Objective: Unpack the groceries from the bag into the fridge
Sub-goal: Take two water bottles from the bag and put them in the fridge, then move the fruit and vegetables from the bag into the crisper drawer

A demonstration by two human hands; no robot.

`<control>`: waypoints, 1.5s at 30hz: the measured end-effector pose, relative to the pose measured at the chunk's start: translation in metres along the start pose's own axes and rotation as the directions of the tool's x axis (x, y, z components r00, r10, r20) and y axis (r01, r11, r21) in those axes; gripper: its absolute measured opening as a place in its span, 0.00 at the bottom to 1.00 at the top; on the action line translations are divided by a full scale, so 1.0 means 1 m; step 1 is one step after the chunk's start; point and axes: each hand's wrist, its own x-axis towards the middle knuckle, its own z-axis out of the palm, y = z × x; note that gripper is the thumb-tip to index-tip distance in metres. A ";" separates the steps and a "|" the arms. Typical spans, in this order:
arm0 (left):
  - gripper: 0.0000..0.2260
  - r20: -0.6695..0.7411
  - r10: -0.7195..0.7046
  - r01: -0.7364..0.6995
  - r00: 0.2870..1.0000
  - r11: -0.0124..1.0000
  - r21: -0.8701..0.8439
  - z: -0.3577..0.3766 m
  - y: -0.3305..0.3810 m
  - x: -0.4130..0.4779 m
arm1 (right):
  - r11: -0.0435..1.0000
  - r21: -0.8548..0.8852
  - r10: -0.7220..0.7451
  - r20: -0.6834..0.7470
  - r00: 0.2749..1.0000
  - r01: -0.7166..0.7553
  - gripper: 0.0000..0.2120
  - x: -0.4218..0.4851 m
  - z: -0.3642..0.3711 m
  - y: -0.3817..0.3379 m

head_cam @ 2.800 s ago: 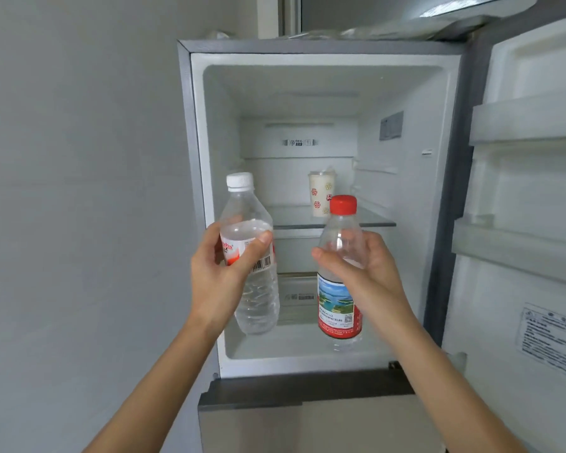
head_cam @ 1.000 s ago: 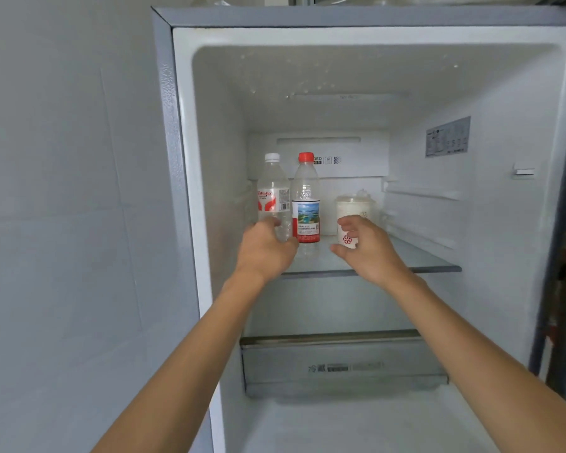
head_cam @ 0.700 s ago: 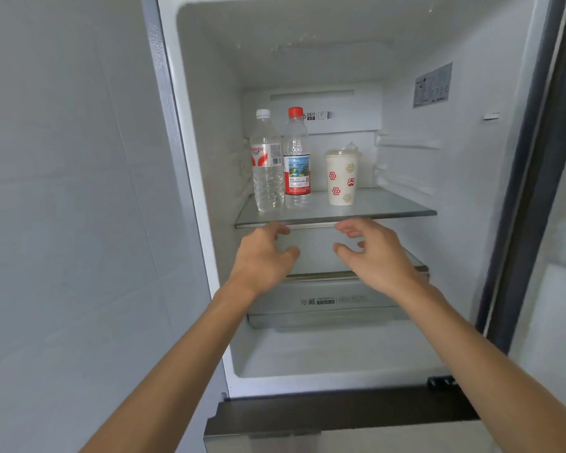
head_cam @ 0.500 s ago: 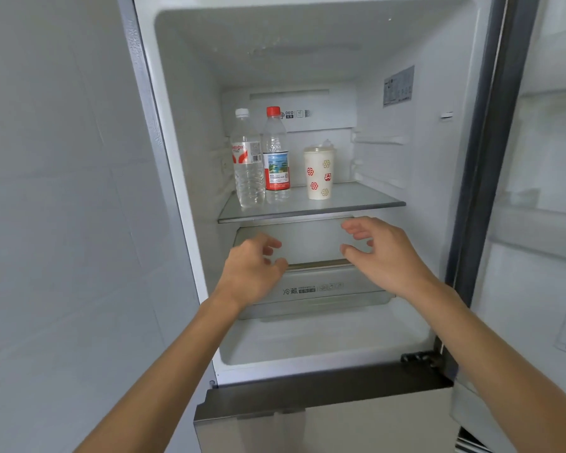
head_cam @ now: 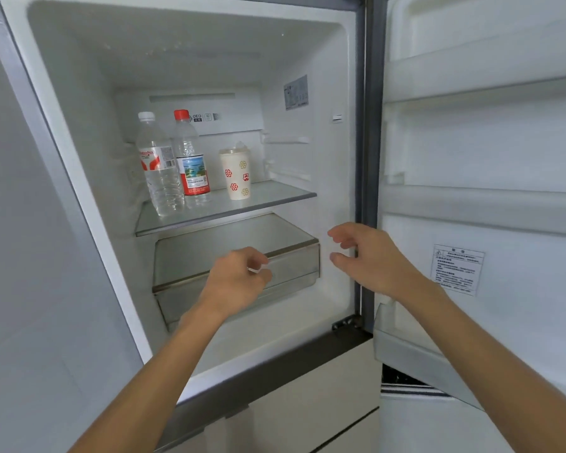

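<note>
- Two water bottles are counted, both stood upright on the glass shelf (head_cam: 268,194) in the upper left of the frame. The white-capped bottle (head_cam: 160,171) and the red-capped bottle (head_cam: 192,165) are packed side by side at the shelf's left end.
- One cup (head_cam: 237,174) is parked just right of them, not touching. It's cream with red and gold round patterns, and whatever pokes out of its lid can't really be made out.
- Two hands are seen mid-frame in front of the open fridge (head_cam: 324,93). The left hand (head_cam: 239,279) is held lower, the right hand (head_cam: 370,259) nearer the hinge. Fingers on both are loosely curled, and nothing is gripped.
- One clear plastic drawer (head_cam: 294,266) sits under the shelf, its front partly covered by the left hand.
- The door (head_cam: 504,142) fills the right of the frame and gets cut off at the edge. The print on its sticker (head_cam: 456,273) is too small to be read.
- The bottles are clear ribbed plastic. A red-and-white label is wrapped on one, a scenery picture on the other.
</note>
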 end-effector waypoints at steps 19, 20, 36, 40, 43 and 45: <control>0.07 0.396 0.440 -0.370 0.806 0.897 -0.243 0.088 0.026 -0.034 | 0.759 -0.413 0.432 -0.259 0.864 -0.504 0.18 -0.176 -0.054 -0.027; 0.09 0.407 0.462 -0.384 0.788 0.886 -0.261 0.094 0.037 -0.036 | 0.734 -0.422 0.453 -0.279 0.847 -0.532 0.18 -0.187 -0.062 -0.028; 0.07 0.488 0.767 -0.555 0.417 0.640 -0.531 0.188 0.258 -0.182 | 0.395 -0.338 0.572 -0.637 0.517 -0.854 0.18 -0.413 -0.200 -0.057; 0.07 0.486 0.816 -0.600 0.312 0.566 -0.565 0.207 0.320 -0.241 | 0.320 -0.286 0.583 -0.692 0.426 -0.903 0.20 -0.485 -0.240 -0.061; 0.06 0.472 0.848 -0.626 0.240 0.507 -0.593 0.220 0.371 -0.284 | 0.260 -0.246 0.577 -0.735 0.355 -0.934 0.19 -0.539 -0.272 -0.065; 0.07 0.455 0.867 -0.631 0.204 0.471 -0.616 0.227 0.406 -0.314 | 0.226 -0.216 0.571 -0.760 0.309 -0.950 0.19 -0.574 -0.294 -0.069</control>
